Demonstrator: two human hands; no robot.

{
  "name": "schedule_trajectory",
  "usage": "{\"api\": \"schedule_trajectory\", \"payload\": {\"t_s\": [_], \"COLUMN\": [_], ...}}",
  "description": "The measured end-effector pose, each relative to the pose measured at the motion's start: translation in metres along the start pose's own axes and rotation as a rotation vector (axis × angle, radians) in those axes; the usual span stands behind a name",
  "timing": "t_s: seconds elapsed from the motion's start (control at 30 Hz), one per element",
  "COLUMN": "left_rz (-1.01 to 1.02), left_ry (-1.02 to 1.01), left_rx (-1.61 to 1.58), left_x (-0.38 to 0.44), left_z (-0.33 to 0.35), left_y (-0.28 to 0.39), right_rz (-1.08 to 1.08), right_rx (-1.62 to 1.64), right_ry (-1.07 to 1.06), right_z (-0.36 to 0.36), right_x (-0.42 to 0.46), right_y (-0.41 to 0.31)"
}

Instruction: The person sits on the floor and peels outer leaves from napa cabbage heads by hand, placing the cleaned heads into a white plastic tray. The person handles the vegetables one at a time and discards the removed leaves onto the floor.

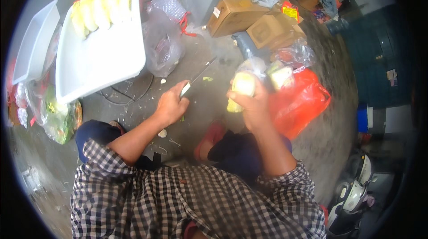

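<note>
My left hand (172, 103) is closed around the pale handle of a thin-bladed knife (200, 72), its blade pointing up and away over the floor. In my right hand (252, 100) is a pale yellow vegetable piece (243, 85), perhaps a cabbage; glare hides its detail. The knife and the vegetable are well apart. Just beyond the right hand lies a clear plastic bag (252, 65), and beside it another wrapped pale vegetable (281, 76). At the upper left, a white plastic tray (100, 61) holds a row of several pale yellow vegetables (100, 6).
A red plastic bag (301, 102) lies right of my right hand. Cardboard boxes (234, 16) stand ahead. A second white tray (36, 45) and a bag of greens (58, 115) are at the left. A dark cable (128, 102) and scraps lie on the floor. A scooter (354, 195) stands lower right.
</note>
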State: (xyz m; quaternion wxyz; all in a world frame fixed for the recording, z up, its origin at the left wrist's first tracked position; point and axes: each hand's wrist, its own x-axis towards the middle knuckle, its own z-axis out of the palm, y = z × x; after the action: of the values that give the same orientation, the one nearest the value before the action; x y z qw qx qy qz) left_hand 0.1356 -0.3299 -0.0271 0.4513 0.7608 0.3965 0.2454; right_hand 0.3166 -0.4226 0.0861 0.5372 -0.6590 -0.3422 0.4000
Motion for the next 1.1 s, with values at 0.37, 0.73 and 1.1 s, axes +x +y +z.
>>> {"api": "schedule_trajectory", "payload": {"t_s": [0.37,0.73,1.1], "left_rz": [-0.001,0.355,0.674], "left_ry": [0.124,0.207,0.493], "left_rx": [0.202,0.448,0.519], "left_x": [0.139,0.344,0.369], "left_z": [0.034,0.088,0.104], "left_y": [0.003,0.06,0.052], "right_rz": [0.26,0.342,0.325], "right_rx": [0.99,1.133,1.066], "right_ry": [-0.226,-0.163,-0.065], "right_z": [-0.031,-0.082,-0.097], "right_x": [0.001,0.007,0.028], "right_y": [-0.036,-0.025,-0.014]}}
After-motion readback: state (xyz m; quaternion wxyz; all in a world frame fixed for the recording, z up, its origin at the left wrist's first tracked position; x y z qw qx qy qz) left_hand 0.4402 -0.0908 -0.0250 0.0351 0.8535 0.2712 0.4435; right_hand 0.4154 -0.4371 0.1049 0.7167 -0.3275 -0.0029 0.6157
